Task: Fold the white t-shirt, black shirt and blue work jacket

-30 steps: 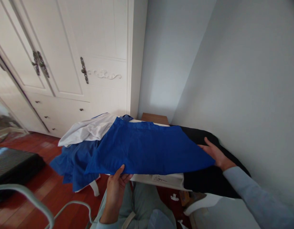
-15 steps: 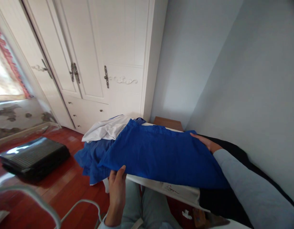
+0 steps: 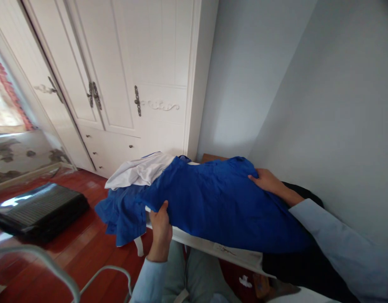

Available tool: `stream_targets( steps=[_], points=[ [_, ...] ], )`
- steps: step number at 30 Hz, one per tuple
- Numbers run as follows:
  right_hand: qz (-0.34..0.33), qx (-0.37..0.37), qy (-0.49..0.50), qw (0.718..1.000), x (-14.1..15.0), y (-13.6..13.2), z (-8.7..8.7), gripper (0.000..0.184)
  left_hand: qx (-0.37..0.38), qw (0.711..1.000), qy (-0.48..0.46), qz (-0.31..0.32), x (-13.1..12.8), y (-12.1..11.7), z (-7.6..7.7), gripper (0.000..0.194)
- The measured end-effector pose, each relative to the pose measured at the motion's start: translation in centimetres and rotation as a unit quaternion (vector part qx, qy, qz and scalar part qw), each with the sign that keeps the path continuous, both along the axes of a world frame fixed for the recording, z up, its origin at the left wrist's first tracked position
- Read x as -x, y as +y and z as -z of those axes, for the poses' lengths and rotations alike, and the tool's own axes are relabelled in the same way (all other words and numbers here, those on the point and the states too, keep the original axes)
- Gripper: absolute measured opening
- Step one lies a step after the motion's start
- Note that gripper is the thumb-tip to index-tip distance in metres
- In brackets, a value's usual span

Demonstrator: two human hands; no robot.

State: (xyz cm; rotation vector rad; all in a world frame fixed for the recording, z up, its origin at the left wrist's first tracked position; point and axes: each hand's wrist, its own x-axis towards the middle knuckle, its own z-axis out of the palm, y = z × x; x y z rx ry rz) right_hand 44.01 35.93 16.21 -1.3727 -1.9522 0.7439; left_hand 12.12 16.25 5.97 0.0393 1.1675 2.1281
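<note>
A bright blue garment (image 3: pixel 222 202) lies spread over a white board-like surface (image 3: pixel 219 249) in front of me. My left hand (image 3: pixel 160 225) grips its near edge, thumb on top and fingers tucked under the cloth. My right hand (image 3: pixel 267 181) is closed on the garment's far right part, bunching the fabric upward. A white cloth (image 3: pixel 137 171) and more blue fabric (image 3: pixel 122 210) hang off the surface's left end. A black garment (image 3: pixel 304 269) lies under the blue one on the right, partly hidden by my sleeve.
A white wardrobe (image 3: pixel 127 75) with metal handles stands behind. A black case (image 3: pixel 39 210) lies on the red wooden floor at left. A grey wall (image 3: pixel 323 105) runs close along the right. A pale metal frame (image 3: pixel 55 273) curves at lower left.
My right hand went from lying flat on the blue garment to gripping it and lifting its far part. My left hand shifted slightly in along the near edge. The view turned a little leftward.
</note>
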Motion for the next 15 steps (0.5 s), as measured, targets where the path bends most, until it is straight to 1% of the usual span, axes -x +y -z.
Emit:
stream_targets(
  steps=[1, 2, 4, 6, 8, 9, 11, 13, 15],
  points=[
    [0.001, -0.049, -0.047, 0.998, -0.3, -1.3, -1.1, 0.007, -0.005, 1.0, 0.011, 0.011, -0.4, 0.4, -0.2, 0.032],
    [0.004, -0.087, -0.094, 0.992, -0.7, -2.7, -2.3, 0.007, -0.012, 0.999, 0.018, 0.025, -0.8, 0.7, -0.4, 0.03],
    [0.016, -0.124, -0.149, 0.981, -1.7, -5.7, -4.3, 0.015, -0.033, 0.997, 0.034, 0.053, -1.7, 1.6, -1.3, 0.027],
    [0.034, -0.154, -0.164, 0.974, -2.9, -8.6, -5.9, 0.017, -0.057, 0.994, 0.054, 0.077, -2.8, 2.5, -2.5, 0.026],
    [0.066, -0.174, -0.163, 0.969, -4.1, -11.2, -6.8, 0.015, -0.077, 0.989, 0.075, 0.103, -4.0, 3.6, -3.9, 0.028],
    [0.089, -0.176, -0.16, 0.967, -4.8, -12.5, -6.9, 0.012, -0.085, 0.986, 0.082, 0.119, -4.6, 4.2, -4.7, 0.028],
    [0.148, -0.176, -0.152, 0.961, -6.2, -15.0, -6.7, 0.009, -0.097, 0.978, 0.092, 0.162, -5.9, 5.4, -6.1, 0.028],
    [0.224, -0.176, -0.146, 0.947, -7.4, -17.7, -5.6, 0.013, -0.106, 0.968, 0.103, 0.204, -7.2, 6.8, -7.4, 0.027],
    [0.3, -0.168, -0.134, 0.929, -8.4, -20.3, -4.0, 0.019, -0.102, 0.957, 0.111, 0.25, -8.5, 8.1, -8.4, 0.026]
  ],
)
